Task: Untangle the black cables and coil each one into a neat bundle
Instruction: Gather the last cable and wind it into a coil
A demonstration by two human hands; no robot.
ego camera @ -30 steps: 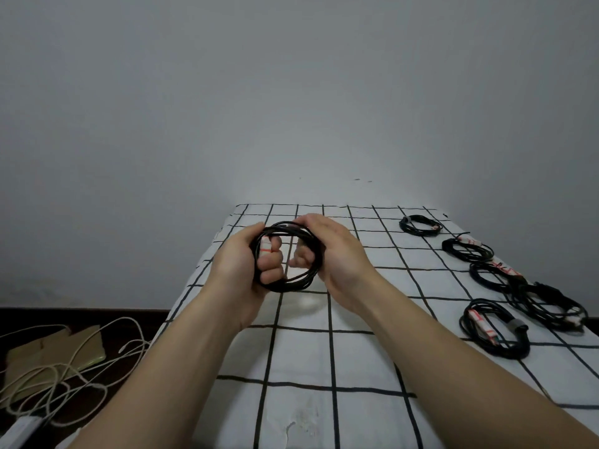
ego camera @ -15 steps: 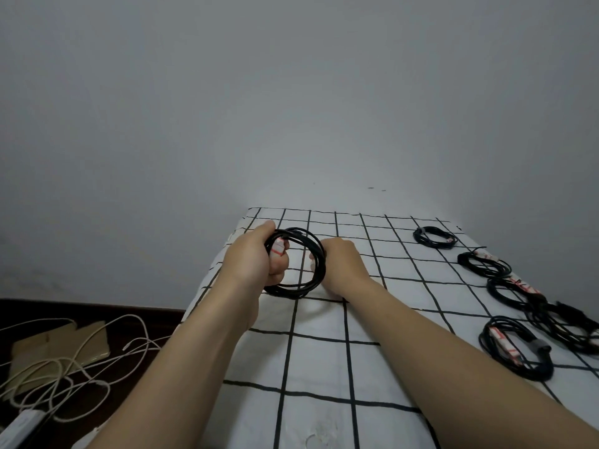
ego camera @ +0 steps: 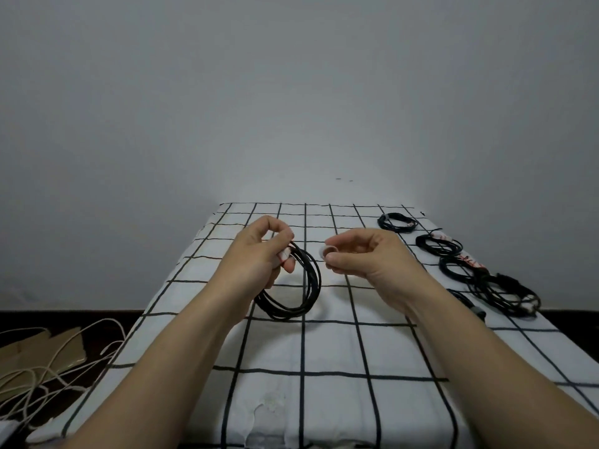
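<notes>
The coiled black cable (ego camera: 291, 311) was held above the checked tablecloth (ego camera: 324, 351), its top clamped in the curled left hand (ego camera: 259, 251). A small white loop (ego camera: 325, 251) was pinched by the right hand (ego camera: 366, 257).

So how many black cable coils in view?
6: a coil in the left hand; five coils down the table's right side, nearest partly behind the forearm. The tangle may hide more.

A coiled black rubber cable (ego camera: 312, 280) is hanging upright from the left hand (ego camera: 259, 251) mid-counter; other coiled black cables (ego camera: 439, 246) are lying along the right edge.
</notes>
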